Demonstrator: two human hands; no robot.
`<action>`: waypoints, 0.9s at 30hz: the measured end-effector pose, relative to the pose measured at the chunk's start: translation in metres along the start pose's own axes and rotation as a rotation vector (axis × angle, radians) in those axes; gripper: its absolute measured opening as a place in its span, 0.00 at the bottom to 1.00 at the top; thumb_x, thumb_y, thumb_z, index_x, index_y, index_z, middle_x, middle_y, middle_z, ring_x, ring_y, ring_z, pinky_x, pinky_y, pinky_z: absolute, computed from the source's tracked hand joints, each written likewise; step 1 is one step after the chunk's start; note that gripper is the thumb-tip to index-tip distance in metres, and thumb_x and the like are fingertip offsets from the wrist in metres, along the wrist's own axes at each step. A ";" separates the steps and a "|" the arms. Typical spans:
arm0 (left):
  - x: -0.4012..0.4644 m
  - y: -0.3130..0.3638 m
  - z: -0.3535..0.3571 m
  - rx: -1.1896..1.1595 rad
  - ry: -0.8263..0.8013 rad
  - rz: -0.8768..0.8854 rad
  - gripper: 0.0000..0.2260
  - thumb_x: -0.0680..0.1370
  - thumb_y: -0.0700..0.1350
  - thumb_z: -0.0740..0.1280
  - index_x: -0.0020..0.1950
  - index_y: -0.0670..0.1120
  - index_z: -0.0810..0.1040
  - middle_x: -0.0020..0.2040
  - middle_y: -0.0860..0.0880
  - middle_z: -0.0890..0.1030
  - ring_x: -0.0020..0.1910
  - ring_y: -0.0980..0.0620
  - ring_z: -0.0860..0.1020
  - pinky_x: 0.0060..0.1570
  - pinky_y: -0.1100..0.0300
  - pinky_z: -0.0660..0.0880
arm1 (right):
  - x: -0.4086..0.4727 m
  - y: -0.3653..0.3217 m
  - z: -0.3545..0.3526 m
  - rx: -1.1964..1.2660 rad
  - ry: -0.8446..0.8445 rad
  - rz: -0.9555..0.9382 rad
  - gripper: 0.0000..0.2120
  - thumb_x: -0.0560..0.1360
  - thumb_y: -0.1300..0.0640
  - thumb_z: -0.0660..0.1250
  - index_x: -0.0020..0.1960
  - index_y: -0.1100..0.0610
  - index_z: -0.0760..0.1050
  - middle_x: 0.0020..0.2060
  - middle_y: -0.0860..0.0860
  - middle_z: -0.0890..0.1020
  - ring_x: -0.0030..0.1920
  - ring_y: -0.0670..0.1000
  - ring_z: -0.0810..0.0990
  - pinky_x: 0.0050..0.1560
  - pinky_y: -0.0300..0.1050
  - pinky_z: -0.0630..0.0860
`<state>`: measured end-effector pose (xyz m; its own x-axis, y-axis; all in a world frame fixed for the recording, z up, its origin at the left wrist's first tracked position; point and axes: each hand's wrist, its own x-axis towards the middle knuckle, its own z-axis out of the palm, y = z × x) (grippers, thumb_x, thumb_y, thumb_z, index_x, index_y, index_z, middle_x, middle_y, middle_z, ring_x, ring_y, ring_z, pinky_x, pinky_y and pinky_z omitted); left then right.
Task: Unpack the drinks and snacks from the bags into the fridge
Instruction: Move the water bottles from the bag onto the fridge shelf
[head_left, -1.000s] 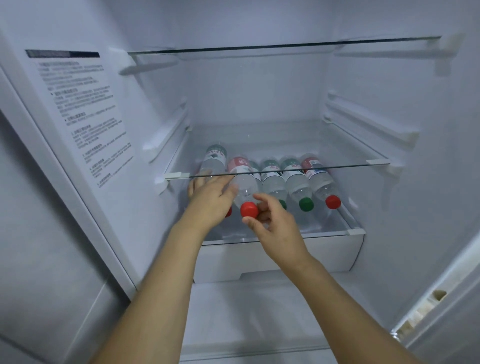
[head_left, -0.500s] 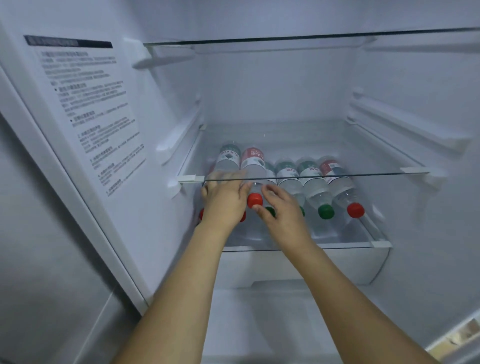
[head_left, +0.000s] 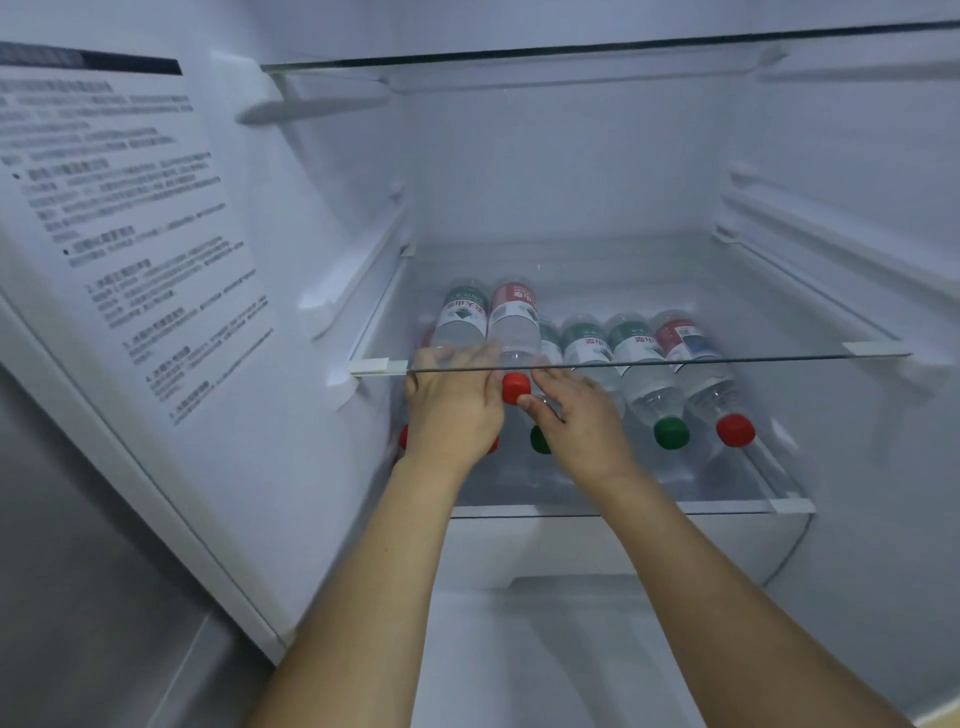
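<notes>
Water bottles, stacked two deep on the lower glass shelf (head_left: 613, 512), being settled by both hands.

The red-capped bottle (head_left: 514, 332) lies on top of the bottom row, long axis running from its cap at 6 o'clock, nearest the person, to its base at 12 o'clock, deep in the fridge. The left hand (head_left: 454, 402) rests over the green-labelled bottle (head_left: 462, 317) at its 9 o'clock side, fingers laid fairly flat, not clearly curled round it. The right hand (head_left: 576, 415) sits at 4 o'clock of the cap, fingertips touching the neck; whether they pinch it I cannot tell. Both hands are equally near. A push toward 12 o'clock along the axis looks like the likely next move.
</notes>
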<state>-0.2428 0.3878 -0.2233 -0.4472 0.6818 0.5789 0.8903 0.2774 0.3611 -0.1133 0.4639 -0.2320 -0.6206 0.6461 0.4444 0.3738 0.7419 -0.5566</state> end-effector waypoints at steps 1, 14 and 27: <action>0.000 -0.001 0.001 0.012 0.003 0.010 0.17 0.80 0.46 0.60 0.68 0.53 0.75 0.61 0.55 0.80 0.62 0.44 0.66 0.62 0.51 0.62 | 0.000 0.001 0.000 -0.004 0.005 0.004 0.19 0.80 0.51 0.63 0.69 0.55 0.74 0.68 0.51 0.75 0.68 0.53 0.71 0.70 0.54 0.64; -0.001 0.002 -0.002 -0.002 -0.037 -0.033 0.17 0.81 0.46 0.59 0.69 0.53 0.74 0.65 0.57 0.77 0.65 0.44 0.64 0.65 0.54 0.60 | 0.000 -0.004 -0.005 -0.009 -0.009 0.016 0.18 0.79 0.51 0.64 0.68 0.54 0.74 0.67 0.50 0.76 0.67 0.53 0.72 0.68 0.52 0.65; -0.040 0.019 -0.041 0.072 -0.190 -0.056 0.24 0.83 0.49 0.56 0.77 0.40 0.60 0.78 0.42 0.61 0.77 0.44 0.56 0.76 0.51 0.53 | -0.034 -0.028 -0.033 -0.190 -0.235 0.081 0.30 0.82 0.48 0.57 0.79 0.60 0.52 0.78 0.55 0.54 0.78 0.55 0.50 0.77 0.50 0.48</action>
<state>-0.2114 0.3378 -0.2100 -0.4777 0.7778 0.4085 0.8716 0.3613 0.3314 -0.0792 0.4272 -0.2085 -0.7175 0.6617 0.2176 0.5369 0.7244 -0.4324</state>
